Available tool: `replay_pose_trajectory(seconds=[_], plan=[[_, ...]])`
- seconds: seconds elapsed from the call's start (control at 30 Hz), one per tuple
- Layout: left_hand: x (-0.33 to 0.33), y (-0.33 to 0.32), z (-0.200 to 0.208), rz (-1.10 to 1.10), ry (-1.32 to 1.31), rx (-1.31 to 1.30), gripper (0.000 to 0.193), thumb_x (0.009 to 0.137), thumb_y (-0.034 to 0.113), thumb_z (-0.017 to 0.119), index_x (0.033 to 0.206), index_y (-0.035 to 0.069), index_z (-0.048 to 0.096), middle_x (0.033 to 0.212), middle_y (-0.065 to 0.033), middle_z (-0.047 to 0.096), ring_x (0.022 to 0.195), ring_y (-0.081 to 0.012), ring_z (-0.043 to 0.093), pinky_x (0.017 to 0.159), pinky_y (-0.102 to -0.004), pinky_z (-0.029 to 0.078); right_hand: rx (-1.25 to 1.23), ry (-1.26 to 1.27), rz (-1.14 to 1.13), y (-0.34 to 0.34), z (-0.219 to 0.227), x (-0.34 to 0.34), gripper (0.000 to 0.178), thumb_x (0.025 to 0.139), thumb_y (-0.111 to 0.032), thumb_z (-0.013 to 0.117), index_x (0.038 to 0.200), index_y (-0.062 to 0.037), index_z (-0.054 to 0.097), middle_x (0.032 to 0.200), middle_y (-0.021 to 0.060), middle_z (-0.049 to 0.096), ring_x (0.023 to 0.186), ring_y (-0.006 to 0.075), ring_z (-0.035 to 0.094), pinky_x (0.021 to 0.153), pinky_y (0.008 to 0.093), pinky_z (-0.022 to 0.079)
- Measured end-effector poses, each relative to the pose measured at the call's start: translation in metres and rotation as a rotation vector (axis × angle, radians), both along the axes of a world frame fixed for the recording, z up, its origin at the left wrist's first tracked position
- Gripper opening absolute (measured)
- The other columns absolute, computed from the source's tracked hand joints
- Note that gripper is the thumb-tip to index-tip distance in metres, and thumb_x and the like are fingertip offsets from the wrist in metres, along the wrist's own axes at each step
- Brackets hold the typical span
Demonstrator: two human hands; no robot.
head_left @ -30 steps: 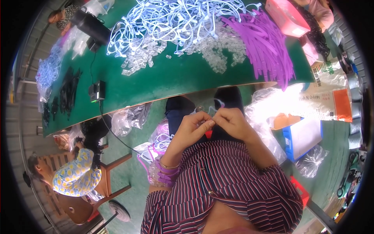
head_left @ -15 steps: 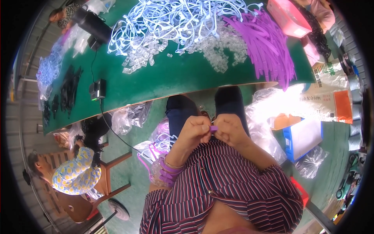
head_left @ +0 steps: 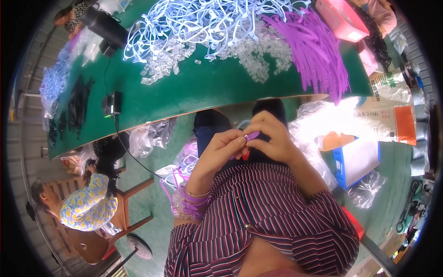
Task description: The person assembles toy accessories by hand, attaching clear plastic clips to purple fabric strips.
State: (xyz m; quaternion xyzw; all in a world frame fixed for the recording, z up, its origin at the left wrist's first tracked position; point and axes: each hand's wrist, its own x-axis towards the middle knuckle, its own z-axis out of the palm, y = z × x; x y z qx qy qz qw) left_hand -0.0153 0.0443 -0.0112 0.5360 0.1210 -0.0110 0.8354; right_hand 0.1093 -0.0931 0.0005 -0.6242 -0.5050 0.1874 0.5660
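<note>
In front of my lap, my left hand (head_left: 225,148) is closed on a purple strap (head_left: 253,135), its thumb and fingers pinching one part. My right hand (head_left: 271,137) pinches the same strap from the other side, thumb below and fingers above. A pale blue loop (head_left: 243,123) shows just beyond the fingers; whether it joins the strap I cannot tell. Something small and red (head_left: 246,156) shows below the hands. Around my left wrist sit a bangle and several purple bands (head_left: 194,205). Most of the strap is hidden by my fingers.
The green table (head_left: 184,94) ahead carries a heap of pale blue straps (head_left: 194,23), clear plastic pieces (head_left: 161,60), purple straps (head_left: 314,51) and a pink basket (head_left: 341,21). A cable (head_left: 138,154) hangs from the table. Another person (head_left: 90,203) sits at left. A blue box (head_left: 357,161) stands at right.
My right hand has risen and turned, its fingers now spread along the strap instead of fisted. More of the purple strap shows, and the pale blue loop has come into sight.
</note>
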Motion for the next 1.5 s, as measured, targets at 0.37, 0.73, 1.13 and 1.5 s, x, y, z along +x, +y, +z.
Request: replay_pose_trajectory(seconds=[0.37, 0.73, 1.13, 1.5], plan=[[0.0, 0.0, 0.008, 0.007, -0.02, -0.151, 0.021, 0.089, 0.018, 0.049, 0.092, -0.001, 0.058, 0.075, -0.0042, 0.06, 0.065, -0.0072, 0.053, 0.058, -0.0179, 0.04, 0.068, 0.117, 0.008, 0.003, -0.013, -0.002, 0.021, 0.072, -0.011, 0.068, 0.089, -0.0027, 0.059, 0.087, 0.0067, 0.047, 0.08, 0.0172, 0.048, 0.068, 0.0247, 0.039], [-0.004, 0.009, 0.006, -0.052, -0.01, 0.039, 0.021, 0.091, 0.02, 0.047, 0.088, 0.001, 0.057, 0.072, -0.0013, 0.056, 0.065, -0.0055, 0.049, 0.056, -0.0177, 0.036, -0.014, 0.366, 0.066, -0.003, -0.022, 0.002, 0.021, 0.077, -0.004, 0.064, 0.096, 0.0013, 0.056, 0.089, 0.0051, 0.057, 0.078, 0.0088, 0.055, 0.067, 0.0202, 0.044], [-0.012, 0.011, -0.009, -0.025, -0.012, -0.206, 0.023, 0.09, 0.021, 0.048, 0.093, 0.0, 0.056, 0.074, -0.0035, 0.058, 0.062, -0.0058, 0.047, 0.054, -0.0172, 0.036, -0.065, 0.204, 0.165, 0.014, -0.019, 0.014, 0.026, 0.073, -0.004, 0.064, 0.097, 0.0004, 0.056, 0.089, 0.0074, 0.055, 0.082, 0.0161, 0.055, 0.074, 0.0261, 0.044], [-0.009, 0.012, -0.064, 0.317, -0.197, -0.664, 0.031, 0.086, 0.019, 0.048, 0.107, -0.003, 0.052, 0.103, -0.0124, 0.058, 0.098, -0.0241, 0.054, 0.089, -0.0368, 0.04, -0.235, 0.193, -0.087, 0.038, -0.023, -0.03, 0.02, 0.076, -0.003, 0.063, 0.095, -0.0005, 0.056, 0.07, -0.0007, 0.051, 0.056, 0.0006, 0.043, 0.048, 0.0159, 0.034]])
